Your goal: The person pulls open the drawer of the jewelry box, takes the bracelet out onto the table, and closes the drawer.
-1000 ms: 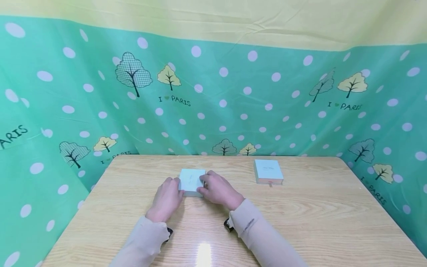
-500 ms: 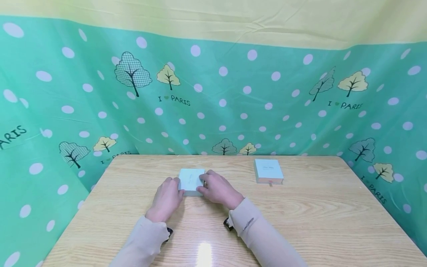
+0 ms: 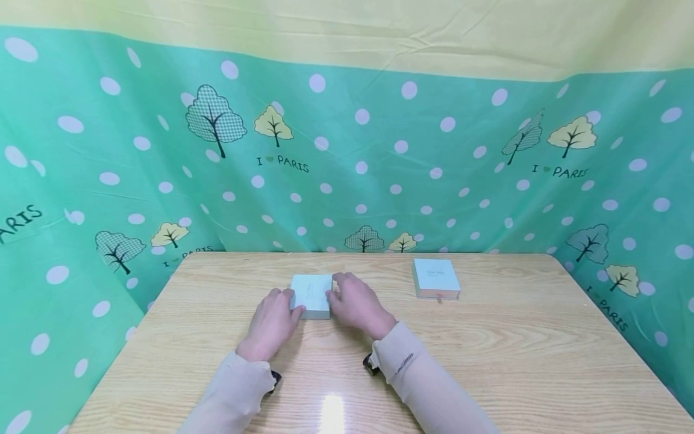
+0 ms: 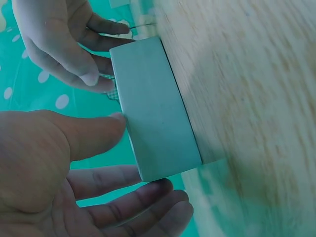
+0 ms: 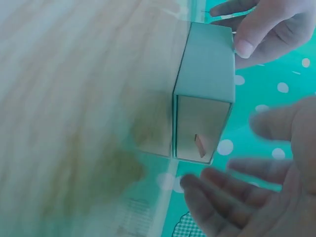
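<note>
Pale-blue square box, apparently card, sits near the far edge of the wood-grain tabletop, left of centre. Left hand grips it; right hand, fingers loose, holds nothing. Likely risk: box skids if left grip slackens.

The left hand and right hand are bare. The left sleeve and right sleeve are long, plain pale beige. Small dark lettering, unreadable, marks the right one; a black gadget shows beneath each cuff.
</note>
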A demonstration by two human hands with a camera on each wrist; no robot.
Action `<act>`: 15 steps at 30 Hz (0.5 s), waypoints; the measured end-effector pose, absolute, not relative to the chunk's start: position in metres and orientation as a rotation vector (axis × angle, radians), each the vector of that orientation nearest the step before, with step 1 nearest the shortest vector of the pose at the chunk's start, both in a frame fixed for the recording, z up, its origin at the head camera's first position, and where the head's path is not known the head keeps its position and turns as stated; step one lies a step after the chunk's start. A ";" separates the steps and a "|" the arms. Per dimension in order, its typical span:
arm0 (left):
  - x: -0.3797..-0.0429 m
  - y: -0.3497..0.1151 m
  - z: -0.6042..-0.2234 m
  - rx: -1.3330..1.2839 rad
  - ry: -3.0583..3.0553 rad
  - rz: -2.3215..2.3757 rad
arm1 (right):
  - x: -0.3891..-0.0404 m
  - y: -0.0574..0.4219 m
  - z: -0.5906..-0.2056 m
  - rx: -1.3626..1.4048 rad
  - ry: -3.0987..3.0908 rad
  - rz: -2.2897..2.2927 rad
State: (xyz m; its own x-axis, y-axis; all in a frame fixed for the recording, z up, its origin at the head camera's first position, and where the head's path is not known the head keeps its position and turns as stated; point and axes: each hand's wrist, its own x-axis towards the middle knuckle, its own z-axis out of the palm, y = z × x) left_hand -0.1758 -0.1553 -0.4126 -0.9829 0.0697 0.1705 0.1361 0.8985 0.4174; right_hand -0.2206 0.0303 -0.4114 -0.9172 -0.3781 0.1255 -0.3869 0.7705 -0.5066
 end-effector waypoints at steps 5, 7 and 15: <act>-0.177 -0.157 -0.414 -0.159 -2.918 -0.692 | -0.226 0.031 -0.405 0.501 -2.971 0.905; -0.177 -0.158 -0.415 -0.162 -2.917 -0.696 | -0.228 0.030 -0.404 0.473 -3.007 0.922; -0.180 -0.158 -0.418 -0.159 -2.927 -0.713 | -0.235 0.029 -0.408 0.389 -3.108 0.969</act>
